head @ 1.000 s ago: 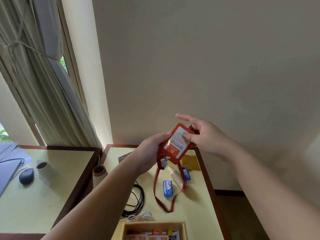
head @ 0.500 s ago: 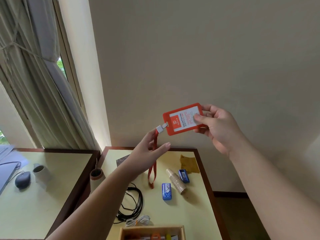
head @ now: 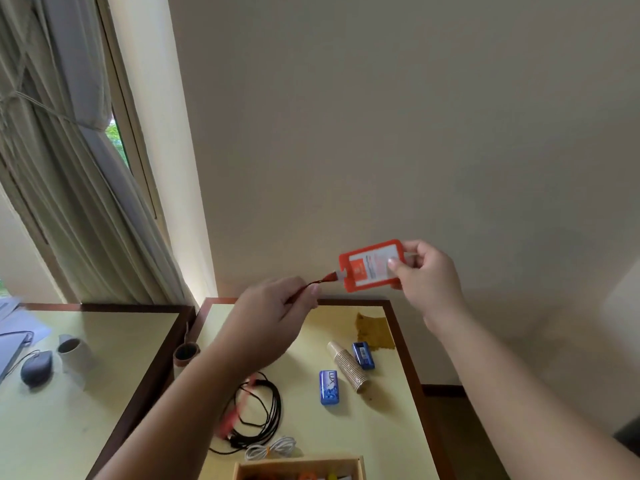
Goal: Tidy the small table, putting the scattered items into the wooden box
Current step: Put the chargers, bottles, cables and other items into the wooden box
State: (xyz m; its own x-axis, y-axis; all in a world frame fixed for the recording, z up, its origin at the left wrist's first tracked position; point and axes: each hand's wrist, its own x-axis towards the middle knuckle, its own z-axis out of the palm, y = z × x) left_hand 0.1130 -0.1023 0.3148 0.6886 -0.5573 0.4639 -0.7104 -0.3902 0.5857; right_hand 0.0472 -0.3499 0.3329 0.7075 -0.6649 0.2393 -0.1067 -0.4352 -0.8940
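1. Pale yellow and dark-framed, the small table (head: 346,427) is carrying the job, with the wooden box (head: 299,466) sitting at its near edge, only its far rim and a few colourful things inside showing.
2. Lying just beyond the box are a white cable (head: 272,451) and a coiled black cable (head: 258,412), with a blurred reddish strip, probably the lanyard's loose end, trailing across the coil.
3. Further back, a blue Lux packet (head: 329,388), a stack of paper cups (head: 348,365), a small blue box (head: 363,355) and a brown cloth (head: 375,330) are waiting on the table, so most of the tidying looks undone.
4. Above the table, the left hand (head: 273,317) is pinching the red lanyard (head: 317,282) close to the clip, fingers curled round it.
5. Farthest, against the wall, the right hand (head: 426,275) is gripping the orange badge holder (head: 372,265) by one end, holding it sideways in the air.
6. Compared with half a second ago, the left hand is now closing on the strap, having slid up from an open reach, and the strap is pulling taut between the hands.
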